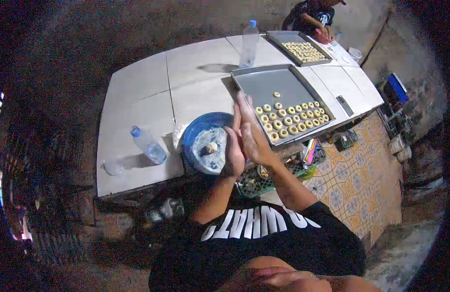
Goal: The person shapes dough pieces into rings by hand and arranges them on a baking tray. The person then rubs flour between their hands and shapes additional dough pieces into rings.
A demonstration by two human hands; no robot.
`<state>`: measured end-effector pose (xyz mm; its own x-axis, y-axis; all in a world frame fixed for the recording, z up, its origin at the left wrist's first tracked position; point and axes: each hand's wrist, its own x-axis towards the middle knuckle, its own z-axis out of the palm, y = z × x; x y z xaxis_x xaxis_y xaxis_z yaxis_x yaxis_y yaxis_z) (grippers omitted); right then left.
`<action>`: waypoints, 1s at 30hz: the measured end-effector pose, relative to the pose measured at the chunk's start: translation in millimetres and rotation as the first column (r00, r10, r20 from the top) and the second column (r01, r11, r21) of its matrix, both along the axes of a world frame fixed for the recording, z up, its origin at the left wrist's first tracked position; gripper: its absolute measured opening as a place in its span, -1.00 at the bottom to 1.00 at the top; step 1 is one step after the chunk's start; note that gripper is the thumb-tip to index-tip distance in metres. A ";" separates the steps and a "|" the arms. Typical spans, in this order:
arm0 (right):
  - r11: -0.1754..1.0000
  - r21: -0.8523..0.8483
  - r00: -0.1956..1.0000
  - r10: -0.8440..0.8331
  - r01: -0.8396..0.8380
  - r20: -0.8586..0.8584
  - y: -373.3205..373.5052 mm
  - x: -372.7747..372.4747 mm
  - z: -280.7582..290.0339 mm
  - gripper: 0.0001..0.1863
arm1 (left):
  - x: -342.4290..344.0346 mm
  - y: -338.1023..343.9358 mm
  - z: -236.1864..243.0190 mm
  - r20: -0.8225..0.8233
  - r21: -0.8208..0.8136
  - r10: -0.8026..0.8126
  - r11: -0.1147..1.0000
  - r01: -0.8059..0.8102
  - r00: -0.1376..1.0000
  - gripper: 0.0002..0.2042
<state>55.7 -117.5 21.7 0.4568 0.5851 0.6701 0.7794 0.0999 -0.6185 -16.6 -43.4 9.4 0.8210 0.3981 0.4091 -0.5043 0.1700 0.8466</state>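
Note:
My left hand (232,148) and my right hand (253,141) are pressed palm to palm beside the blue bowl (190,138), fingers straight, together and dusted white; whatever may lie between them is hidden. The bowl holds white powder (205,136) with a small pale lump (213,147) and a darker piece in it. Right of my hands, a metal tray (266,80) carries several rows of small pale dough rings (293,129) on its near part.
The white tiled table (137,97) bears two plastic bottles (149,146) (249,44) and a second filled tray (273,36). A co-worker (305,17) works at the far end. A green crate (249,187) and buckets (400,146) sit lower, over or on the patterned floor (351,180).

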 end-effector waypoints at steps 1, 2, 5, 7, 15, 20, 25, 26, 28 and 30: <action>0.997 -0.041 0.995 0.059 -0.063 -0.076 1.7 -20.0 2.4 -0.20 | 5.8 6.2 21.0 0.196 -0.167 -0.065 0.981 0.099 0.979 -0.23; 0.989 -0.075 0.982 0.117 -0.130 -0.149 4.4 -34.7 8.3 -0.17 | 12.9 17.8 18.3 0.240 -0.096 0.026 0.995 -0.003 0.970 -0.24; 0.967 0.018 0.963 0.256 -0.255 -0.084 17.8 -54.5 45.5 0.06 | 23.7 30.6 17.4 0.139 -0.176 0.150 0.976 -0.125 0.979 -0.19; 0.977 0.122 0.983 0.180 -0.177 -0.020 19.6 -34.2 73.2 0.09 | 14.9 27.4 49.4 0.155 0.076 0.058 0.995 -0.070 0.986 -0.16; 0.959 -0.130 0.952 0.269 -0.251 0.144 30.2 -36.3 101.6 -0.03 | 8.8 47.5 72.4 0.222 -0.262 0.151 0.961 -0.090 0.963 -0.12; 0.950 0.047 0.938 0.314 -0.310 -0.148 27.7 -51.6 79.6 0.19 | 18.9 48.2 29.2 0.215 -0.166 0.102 0.984 -0.067 0.971 -0.07; 0.998 0.027 0.986 0.052 -0.049 -0.159 33.4 -7.0 71.9 0.22 | 3.7 22.4 11.9 0.179 0.064 -0.182 0.983 0.173 0.967 -0.02; 0.997 0.076 0.994 -0.005 0.013 -0.108 34.3 0.5 63.4 0.12 | 4.2 20.0 17.9 0.182 0.073 -0.211 0.977 0.201 0.960 -0.01; 0.993 -0.089 0.997 -0.079 0.077 -0.022 28.6 -2.7 53.1 0.09 | 3.2 24.8 41.2 0.246 0.078 -0.183 0.983 0.168 0.952 0.03; 0.994 -0.066 0.994 0.083 -0.088 -0.071 26.8 -24.2 37.2 0.07 | 5.0 27.4 51.0 0.321 -0.074 -0.126 0.985 0.157 0.939 0.09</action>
<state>31.5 -90.7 59.0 0.4461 0.6674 0.5964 0.7260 0.1199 -0.6772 -11.6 -16.0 60.5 0.7074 0.3377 0.6209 -0.7068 0.3321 0.6247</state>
